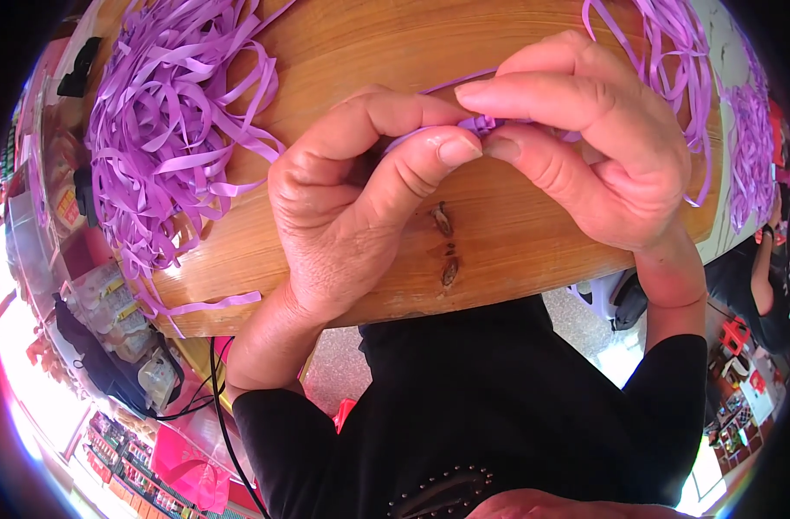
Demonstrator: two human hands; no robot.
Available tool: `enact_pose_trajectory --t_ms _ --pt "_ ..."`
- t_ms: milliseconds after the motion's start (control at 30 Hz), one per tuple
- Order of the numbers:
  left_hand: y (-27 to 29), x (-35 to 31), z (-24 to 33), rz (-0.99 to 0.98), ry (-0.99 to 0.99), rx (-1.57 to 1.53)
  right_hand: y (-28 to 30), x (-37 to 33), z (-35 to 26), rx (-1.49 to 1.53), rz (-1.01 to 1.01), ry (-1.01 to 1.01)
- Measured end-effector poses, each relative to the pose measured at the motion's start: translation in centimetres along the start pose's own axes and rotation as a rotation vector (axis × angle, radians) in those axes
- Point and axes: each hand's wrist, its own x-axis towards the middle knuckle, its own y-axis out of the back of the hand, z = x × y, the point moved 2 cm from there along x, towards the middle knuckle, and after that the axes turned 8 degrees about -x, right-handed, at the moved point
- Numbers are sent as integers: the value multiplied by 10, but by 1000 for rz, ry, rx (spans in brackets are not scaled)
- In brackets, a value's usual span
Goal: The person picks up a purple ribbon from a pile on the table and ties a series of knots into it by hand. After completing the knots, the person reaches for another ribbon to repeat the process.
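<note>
Both hands meet above the wooden table [343, 43], fingertips nearly touching. Between them is a narrow purple ribbon [484, 124], bunched into a small fold or knot. My left hand [347, 195] pinches it with thumb and forefinger from the left. From the right, my right hand [616, 143] closes on the same ribbon, its thumb below and its forefinger above. A thin length of ribbon runs behind the fingers. Whether the bunched part is tied cannot be made out.
A large tangled heap of purple ribbons [166, 130] lies at the table's left. More loose purple ribbons [676, 52] hang together at the far right, with another purple pile [750, 147] beyond them. A black cable [218, 415] runs below the table's left edge. Another person's arm [763, 268] shows at the right.
</note>
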Motion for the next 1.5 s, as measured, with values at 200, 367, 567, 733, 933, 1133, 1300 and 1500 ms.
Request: enact_pose_trajectory --t_ms 200,367,567,733,933,1133,1300,1500 --pt "4 1 0 -115 -32 16 -1 -3 -2 -32 79 60" --pt "4 2 1 -152 -56 83 5 2 -1 -50 38 67" --pt "3 -1 0 -113 6 20 3 1 -2 -58 49 52" --pt "6 -1 -5 -76 -13 -35 4 5 -5 -87 -39 13" --pt "4 -1 0 39 48 -6 1 -7 2 203 60 -156" --pt "3 -1 0 33 34 -33 3 -7 5 163 47 -115" --pt "2 -2 1 60 52 -34 3 -6 6 172 35 -147" --pt "2 -3 1 83 71 -42 4 -2 3 42 6 -26"
